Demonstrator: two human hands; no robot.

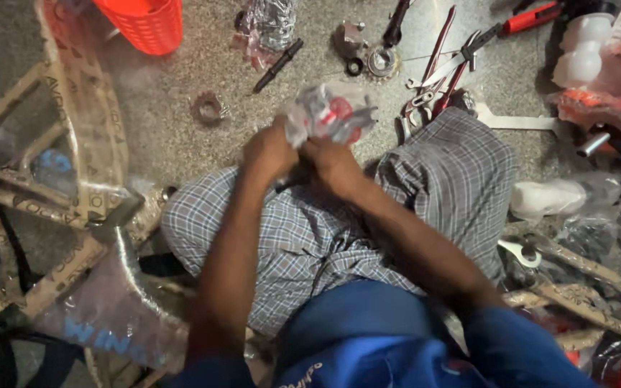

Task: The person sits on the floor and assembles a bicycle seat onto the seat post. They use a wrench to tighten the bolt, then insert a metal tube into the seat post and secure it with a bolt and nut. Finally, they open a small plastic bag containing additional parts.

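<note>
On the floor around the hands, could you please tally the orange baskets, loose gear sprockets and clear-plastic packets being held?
Orange basket: 1
Loose sprockets: 2
Clear packet, held by left hand and right hand: 1
Total: 4

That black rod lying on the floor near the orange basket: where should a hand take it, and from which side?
Probably best to grip the black rod around its middle, coming straight down from above. It lies flat and slanted on the floor, with bare floor along both long sides. Its upper end sits close to a crumpled clear wrapper, so the middle or lower end looks freer. Both hands are busy with a plastic bag.
</note>
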